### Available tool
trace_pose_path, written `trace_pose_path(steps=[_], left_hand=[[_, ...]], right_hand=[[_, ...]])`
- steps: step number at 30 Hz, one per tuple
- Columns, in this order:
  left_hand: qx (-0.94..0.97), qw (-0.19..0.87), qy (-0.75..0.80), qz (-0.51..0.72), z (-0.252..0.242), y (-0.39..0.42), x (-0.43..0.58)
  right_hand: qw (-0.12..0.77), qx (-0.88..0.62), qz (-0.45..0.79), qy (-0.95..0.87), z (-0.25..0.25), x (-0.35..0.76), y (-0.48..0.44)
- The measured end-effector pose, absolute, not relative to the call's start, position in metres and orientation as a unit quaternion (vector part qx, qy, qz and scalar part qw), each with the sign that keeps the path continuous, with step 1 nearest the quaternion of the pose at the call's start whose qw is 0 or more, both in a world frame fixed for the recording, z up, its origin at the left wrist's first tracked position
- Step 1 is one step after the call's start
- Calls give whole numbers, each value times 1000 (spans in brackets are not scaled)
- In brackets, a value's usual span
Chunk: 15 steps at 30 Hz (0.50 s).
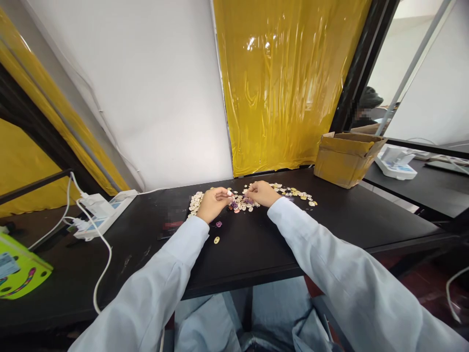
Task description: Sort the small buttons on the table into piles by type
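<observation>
A scatter of small cream, yellow and purple buttons (289,191) lies on the black table (330,220). My left hand (211,203) rests at the left part of the pile with its fingers pinched together on a small piece that I cannot make out. My right hand (261,193) is beside it, fingers curled and pinched over the buttons in the middle of the pile. A neat cluster of cream buttons (195,201) sits just left of my left hand. A purple button (219,224) and a cream button (216,240) lie loose nearer to me.
An open cardboard box (346,157) stands at the table's back right. A white power strip (99,214) with cables lies at the left, beside a green device (18,271). A second black table with a white machine (396,163) is at the right; a person sits behind it.
</observation>
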<state>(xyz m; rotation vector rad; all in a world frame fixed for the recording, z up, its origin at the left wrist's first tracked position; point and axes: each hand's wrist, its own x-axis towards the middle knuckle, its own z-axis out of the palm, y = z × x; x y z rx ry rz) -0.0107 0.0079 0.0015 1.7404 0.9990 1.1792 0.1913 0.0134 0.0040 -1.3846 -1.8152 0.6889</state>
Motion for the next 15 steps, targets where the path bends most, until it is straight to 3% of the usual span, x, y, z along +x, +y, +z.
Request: trace_pose_path(steps=[5,8,15], left_hand=[[729,338,413,428,-1,13,-11],[755,296,430,398,13,13,-24],[792,447,412,43,44,3,-60]], right_hand=[[307,-608,227,-696,-2,203,21],[345,-630,194,-668,-2,203,21],[370,-619,161,-674,1,192,16]])
